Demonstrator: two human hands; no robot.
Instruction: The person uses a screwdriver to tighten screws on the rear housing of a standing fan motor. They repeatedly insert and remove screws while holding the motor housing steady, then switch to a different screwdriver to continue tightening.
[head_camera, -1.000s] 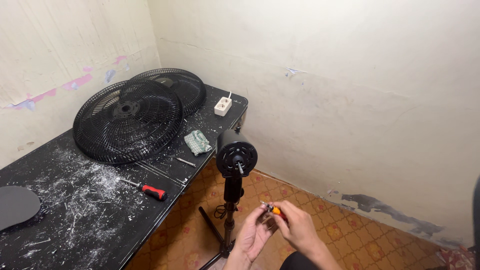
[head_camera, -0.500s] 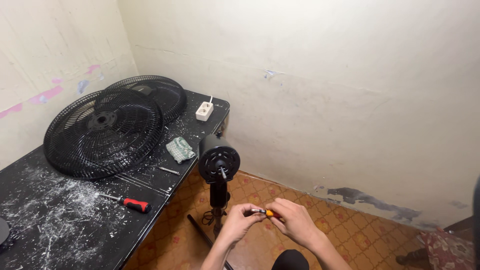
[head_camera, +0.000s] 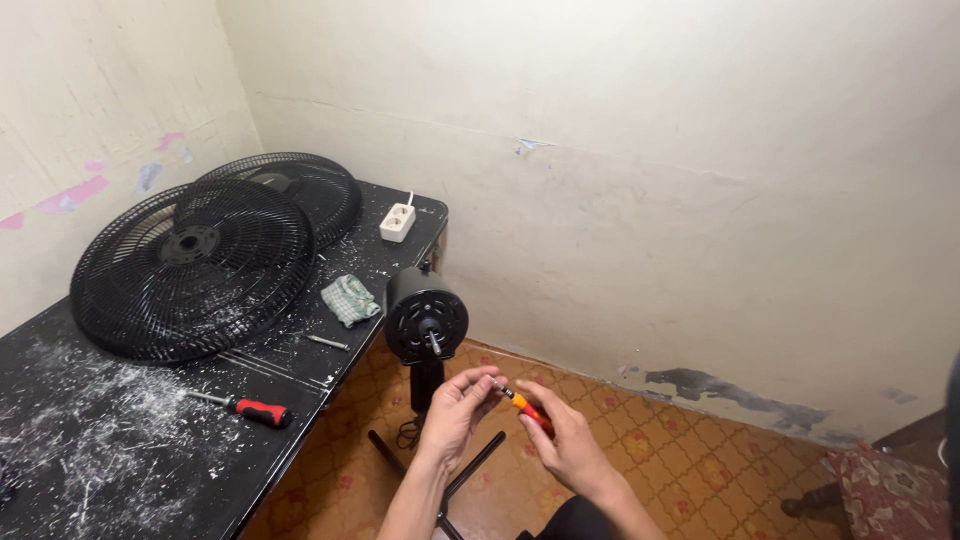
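**Both hands on a small orange screwdriver below the fan motor**

The right hand (head_camera: 572, 440) grips a small orange-handled screwdriver (head_camera: 528, 408), fingers curled round the handle. The left hand (head_camera: 455, 412) pinches at its metal tip with thumb and fingertips; whether a loose part sits there is too small to tell. Both hands meet low in the view, just below the fan motor (head_camera: 426, 320) on its black stand, whose shaft points toward the camera at 12 o'clock from the hands.

At 9 o'clock stands a black table (head_camera: 120, 470), scuffed white. On it lie two black fan grilles (head_camera: 195, 265), overlapping, a red-handled screwdriver (head_camera: 250, 408), a green checked cloth (head_camera: 350, 298), a loose screw or nail (head_camera: 328, 343) and a white power strip (head_camera: 397, 221) at the far corner. Nothing lies between the hands and the motor.
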